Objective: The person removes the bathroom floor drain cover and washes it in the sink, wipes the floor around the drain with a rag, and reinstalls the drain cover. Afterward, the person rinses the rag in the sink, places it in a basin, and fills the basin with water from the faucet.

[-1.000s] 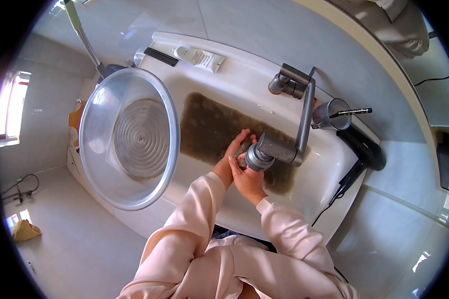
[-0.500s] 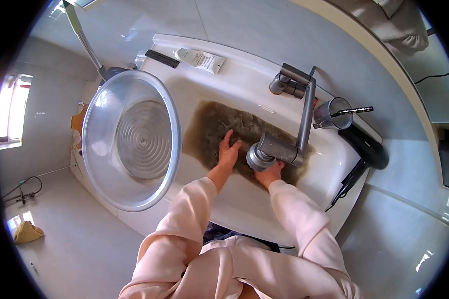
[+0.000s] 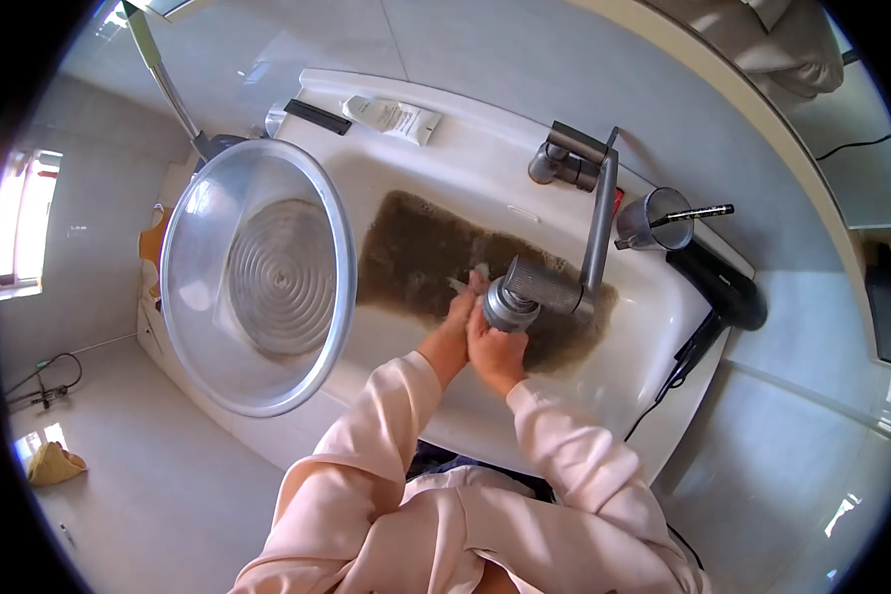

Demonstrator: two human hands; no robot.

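Observation:
My left hand [image 3: 451, 335] and my right hand [image 3: 496, 352] are pressed together over the brown, murky water [image 3: 406, 252] in the white sink [image 3: 653, 327]. Fingers on both are closed. A small pale bit of something [image 3: 457, 284] shows at the fingertips of my left hand, too small to name. The grey faucet head [image 3: 512, 305] hangs right above my right hand and hides part of it. Its jointed arm [image 3: 601, 223] reaches in from the back rim.
A large clear plastic basin [image 3: 345, 297] stands at the sink's left. Along the back rim lie a black comb [image 3: 318, 116] and a white tube [image 3: 394, 120]. On the right are a cup [image 3: 657, 220] holding a black pen-like stick and a black hair dryer [image 3: 728, 292].
My right hand has come up from under the faucet head and moved left to meet my left hand. The dark water has spread a little in the sink.

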